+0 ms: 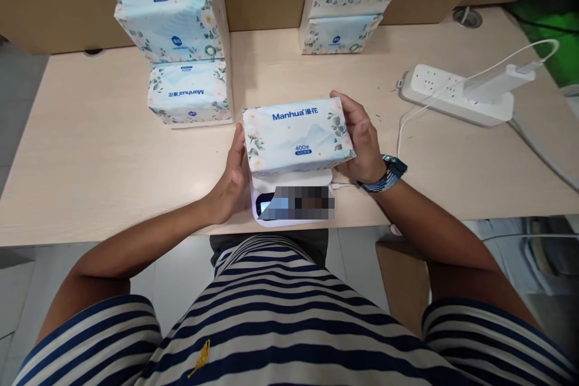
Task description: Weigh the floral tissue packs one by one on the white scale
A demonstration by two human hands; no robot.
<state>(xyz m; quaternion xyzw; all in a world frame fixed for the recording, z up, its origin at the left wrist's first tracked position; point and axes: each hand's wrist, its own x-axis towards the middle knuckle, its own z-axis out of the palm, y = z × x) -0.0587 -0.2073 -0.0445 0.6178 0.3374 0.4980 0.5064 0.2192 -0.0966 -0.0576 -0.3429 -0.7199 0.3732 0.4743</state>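
Steadying the tissue pack [296, 137] over the scale [292, 181], your right hand [365, 146] grips one end, your left hand [227, 186] flanks it, unclenched; uneven release could tip it.

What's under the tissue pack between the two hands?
A white scale-like device; its front end, with a lit display, shows. The tissue pack covers its back part, and whether they touch can't be seen.

Tissue pack [289, 132]: pale blue-white, floral; shirt [271, 329]: navy-white stripes.
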